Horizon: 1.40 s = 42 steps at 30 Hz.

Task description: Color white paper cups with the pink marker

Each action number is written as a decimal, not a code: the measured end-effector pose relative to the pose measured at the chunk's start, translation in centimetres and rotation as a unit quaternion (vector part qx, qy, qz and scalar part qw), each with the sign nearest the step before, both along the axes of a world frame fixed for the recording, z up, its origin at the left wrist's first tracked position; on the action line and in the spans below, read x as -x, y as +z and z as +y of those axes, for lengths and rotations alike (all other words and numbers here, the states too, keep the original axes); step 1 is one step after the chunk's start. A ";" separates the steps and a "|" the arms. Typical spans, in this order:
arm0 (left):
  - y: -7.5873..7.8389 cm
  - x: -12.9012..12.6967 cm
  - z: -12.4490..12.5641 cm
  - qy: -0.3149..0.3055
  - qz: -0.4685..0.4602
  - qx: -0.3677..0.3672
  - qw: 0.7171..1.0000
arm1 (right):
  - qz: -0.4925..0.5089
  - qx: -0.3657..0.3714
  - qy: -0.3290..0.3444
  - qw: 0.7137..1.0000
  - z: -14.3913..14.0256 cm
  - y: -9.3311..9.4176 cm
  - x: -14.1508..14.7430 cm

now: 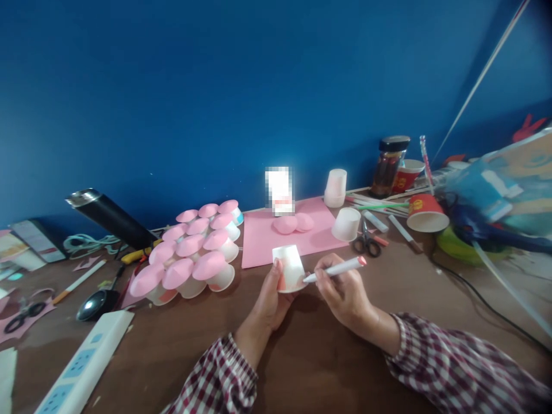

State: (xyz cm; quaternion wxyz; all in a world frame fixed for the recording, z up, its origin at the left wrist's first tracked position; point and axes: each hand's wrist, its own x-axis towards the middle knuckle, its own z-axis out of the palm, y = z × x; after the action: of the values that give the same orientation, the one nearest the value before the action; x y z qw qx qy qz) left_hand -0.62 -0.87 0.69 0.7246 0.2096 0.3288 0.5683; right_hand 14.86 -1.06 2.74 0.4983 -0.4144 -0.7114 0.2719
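Note:
My left hand (275, 296) holds a white paper cup (290, 267) upside down, its wide rim toward me, with reddish marks on its side. In my right hand (345, 290) is a white marker (338, 268) with a red end, its tip close to the cup's lower right side. I cannot tell whether the tip touches. Behind the cup, a pink paper sheet (261, 238) bears overlapping pink paper pieces (285, 224). To the left stand several upturned cups (222, 278) topped with pink paper cones (209, 265).
Right of the sheet are an upturned cup (345, 224), stacked cups (335, 187), black-handled scissors (366, 246), a red cup (428, 213) and a dark jar (389, 167). At left lie a power strip (86, 362), a black tumbler (114, 218) and more scissors (26, 316).

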 end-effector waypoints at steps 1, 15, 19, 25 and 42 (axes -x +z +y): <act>0.0 0.0 0.0 -0.001 0.003 0.001 1.000 | 0.000 -0.006 -0.003 1.000 0.0 -0.1 0.0; 0.0 0.1 0.0 -0.004 -0.015 -0.003 1.000 | -0.021 0.015 0.001 1.000 0.4 0.0 0.0; -0.3 0.3 0.0 -0.006 -0.007 -0.016 1.000 | -0.007 0.024 0.002 1.000 0.3 0.1 0.1; -0.5 0.3 0.1 -0.005 -0.020 -0.013 1.000 | -0.011 0.004 -0.004 1.000 0.2 0.5 0.1; 0.1 0.0 0.0 0.009 -0.038 0.004 0.999 | -0.022 -0.009 -0.006 1.000 0.5 0.0 -0.1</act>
State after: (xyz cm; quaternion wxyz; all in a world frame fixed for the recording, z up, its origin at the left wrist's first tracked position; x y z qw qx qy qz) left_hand -0.62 -0.86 0.79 0.7320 0.1821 0.3052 0.5812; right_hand 14.99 -0.53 2.69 0.4878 -0.4203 -0.7221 0.2528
